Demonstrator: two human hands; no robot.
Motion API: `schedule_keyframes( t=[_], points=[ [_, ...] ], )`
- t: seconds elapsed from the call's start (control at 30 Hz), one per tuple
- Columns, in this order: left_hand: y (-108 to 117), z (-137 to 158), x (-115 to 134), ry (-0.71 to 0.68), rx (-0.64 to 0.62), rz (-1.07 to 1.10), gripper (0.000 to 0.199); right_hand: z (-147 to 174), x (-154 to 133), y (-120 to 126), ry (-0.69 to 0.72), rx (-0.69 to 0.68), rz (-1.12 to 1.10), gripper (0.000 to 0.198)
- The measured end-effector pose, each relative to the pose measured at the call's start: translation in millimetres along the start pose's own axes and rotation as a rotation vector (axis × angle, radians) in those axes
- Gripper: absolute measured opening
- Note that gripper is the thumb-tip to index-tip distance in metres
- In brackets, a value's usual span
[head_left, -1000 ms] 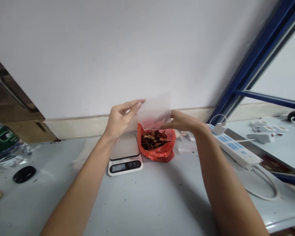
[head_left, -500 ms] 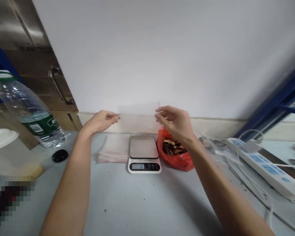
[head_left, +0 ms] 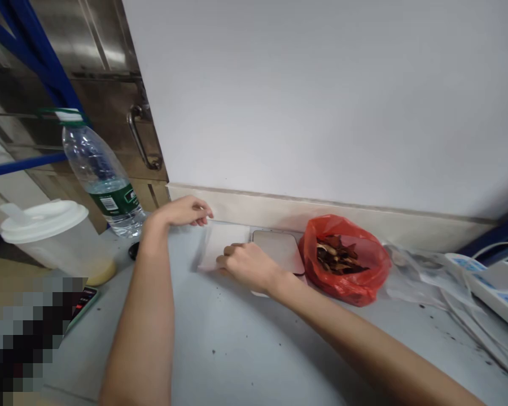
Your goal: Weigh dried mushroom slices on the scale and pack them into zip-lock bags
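A stack of clear zip bags (head_left: pixel 226 235) lies flat on the table, against the left side of a small digital scale (head_left: pixel 276 248). My right hand (head_left: pixel 248 265) reaches across the front of the scale, its fingers closed at the near edge of the top zip bag; the fingertips are partly hidden. Just beyond the stack's far left corner is my left hand (head_left: pixel 188 211), fingers loosely bent and apart, with nothing visible in them. The scale's display is covered by my right hand and forearm. An open red plastic bag (head_left: pixel 364 282) of dark dried pieces (head_left: pixel 338 256) stands right of the scale.
On the left are a water bottle (head_left: pixel 105 169), a lidded plastic cup (head_left: pixel 63 242), a black cap (head_left: pixel 133 251) and a phone (head_left: pixel 84 301). A power strip (head_left: pixel 491 287), cables and clear plastic (head_left: pixel 423 276) lie at the right. A white wall (head_left: pixel 313 113) rises behind the table.
The zip bag that both hands held up has come down to the stack. My right hand has moved left and down to the stack; the left is off the bag. The view has turned left.
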State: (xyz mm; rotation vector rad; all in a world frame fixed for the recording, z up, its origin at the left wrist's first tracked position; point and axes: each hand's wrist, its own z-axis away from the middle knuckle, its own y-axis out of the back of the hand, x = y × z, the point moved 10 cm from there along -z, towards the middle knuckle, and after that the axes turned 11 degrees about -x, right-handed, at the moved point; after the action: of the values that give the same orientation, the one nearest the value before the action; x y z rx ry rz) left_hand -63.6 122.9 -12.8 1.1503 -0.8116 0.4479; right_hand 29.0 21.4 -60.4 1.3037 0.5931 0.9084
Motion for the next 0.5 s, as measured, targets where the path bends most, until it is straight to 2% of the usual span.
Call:
schedule_keyframes(
  t=[0.13,0.27,0.37,0.5],
  points=[
    [-41.8,-17.1,7.5,-0.045,-0.252,-0.088,0.026,2.2,-1.1,-16.6,-0.008,-0.034,-0.016,0.026],
    [-77.6,-31.0,-7.5,0.083,-0.442,-0.332,0.049,3.7,-4.6,-22.9,-0.041,-0.053,-0.005,0.031],
    [-90.2,-39.8,-14.2,0.127,-0.472,-0.434,0.066,3.7,-7.8,-23.8,-0.053,-0.036,0.003,0.034],
    [-97.9,-49.7,-22.5,0.191,-0.446,-0.581,0.079,6.7,-11.3,-23.9,-0.05,-0.04,-0.003,0.035]
  ],
)
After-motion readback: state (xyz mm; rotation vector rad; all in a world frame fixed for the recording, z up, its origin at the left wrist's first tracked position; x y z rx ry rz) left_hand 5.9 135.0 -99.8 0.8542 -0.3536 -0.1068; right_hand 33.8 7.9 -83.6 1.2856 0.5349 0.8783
